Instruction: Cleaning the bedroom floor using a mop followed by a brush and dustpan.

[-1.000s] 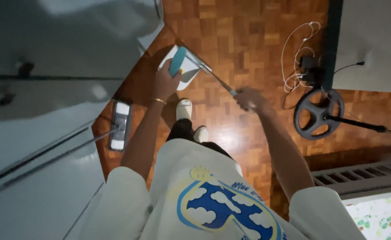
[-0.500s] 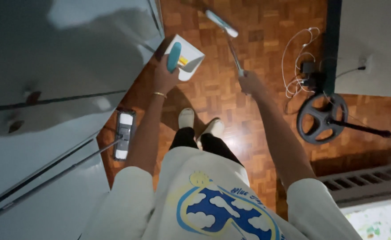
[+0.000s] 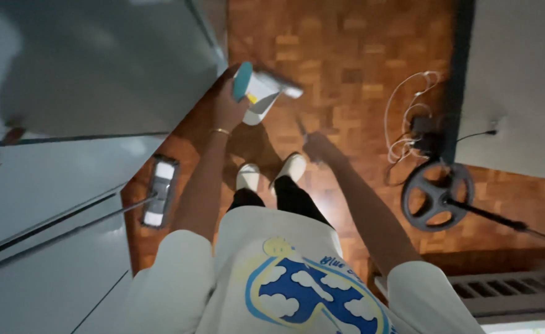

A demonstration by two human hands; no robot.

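I look straight down at a wooden parquet floor (image 3: 359,55) and my own white shoes. My left hand (image 3: 229,108) grips the teal handle of a white dustpan (image 3: 259,96), held out over the floor ahead of me. My right hand (image 3: 319,148) holds the thin handle of a small brush (image 3: 283,85); its pale head is blurred with motion and lies right at the dustpan's mouth. A thin bracelet circles my left wrist.
A flat mop (image 3: 159,192) leans by the pale cabinet fronts (image 3: 68,161) on the left. A round dark stand base (image 3: 436,195) with a pole, a tangle of white cable (image 3: 408,124) and a plug lie on the right near a white wall.
The brush head has swung in from far out on the floor to the dustpan's mouth. My right hand has pulled back toward my feet. The dustpan stays in my left hand.
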